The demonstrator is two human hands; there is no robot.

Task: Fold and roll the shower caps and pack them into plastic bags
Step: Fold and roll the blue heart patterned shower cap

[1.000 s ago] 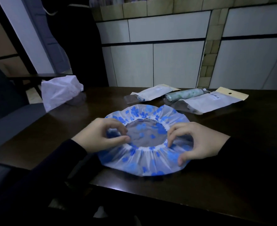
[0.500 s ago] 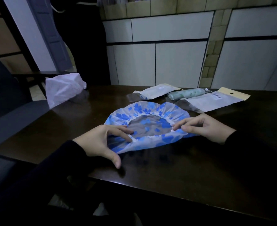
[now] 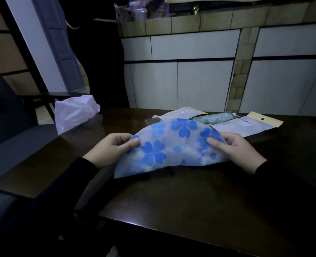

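1. Leftmost, a crumpled white bag [image 3: 75, 112] lies on the dark counter [image 3: 172, 197].
2. The left hand [image 3: 112, 149] pinches the blue-flowered shower cap [image 3: 170, 151], folded in half.
3. The right hand [image 3: 235, 151] pinches its right edge.
4. Far right, plastic bags [image 3: 246, 125] lie flat.

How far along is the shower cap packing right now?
Done: one rolled green cap already sits in a bag at the far side of the table. In hand: the left hand and right hand pinch the blue flowered cap, folded into a half-circle. Left: rolling it and slipping it into one of the flat bags behind.
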